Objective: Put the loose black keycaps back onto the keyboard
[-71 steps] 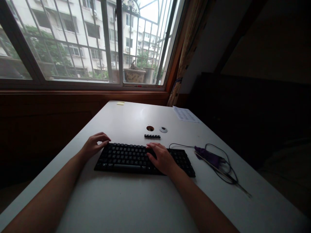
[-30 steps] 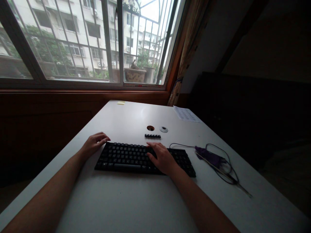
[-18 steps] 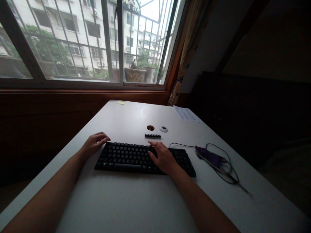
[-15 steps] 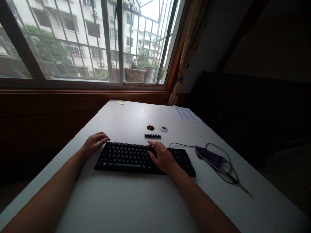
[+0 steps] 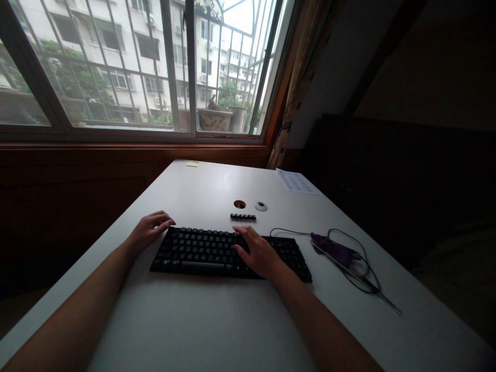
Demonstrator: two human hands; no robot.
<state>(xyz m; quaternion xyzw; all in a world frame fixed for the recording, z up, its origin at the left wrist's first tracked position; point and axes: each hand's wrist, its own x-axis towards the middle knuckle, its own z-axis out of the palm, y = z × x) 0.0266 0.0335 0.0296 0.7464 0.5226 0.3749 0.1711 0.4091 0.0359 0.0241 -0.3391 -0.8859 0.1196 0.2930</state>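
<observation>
A black keyboard [image 5: 197,248] lies flat on the white table. My left hand [image 5: 152,227] is at its far left corner, fingertips touching or just beside the edge, fingers loosely bent and apart from the thumb. Over the keys right of the middle is my right hand [image 5: 256,252]. Its fingers stretch toward the far row and its thumb is spread away from them; nothing shows between them. Whether those fingertips press a key cannot be made out. Behind the keyboard sits a short row of black keycaps [image 5: 243,217].
A round cable hole [image 5: 239,204] and its pale cover [image 5: 261,206] lie farther back. To the right are a purple cloth pouch [image 5: 335,249], looped black cable and a thin brush-like tool [image 5: 382,296]. Printed paper [image 5: 296,182] and a yellow sticky note [image 5: 192,164] lie near the far edge.
My right hand has shifted very slightly left over the keys. My left hand stays at the keyboard's corner.
</observation>
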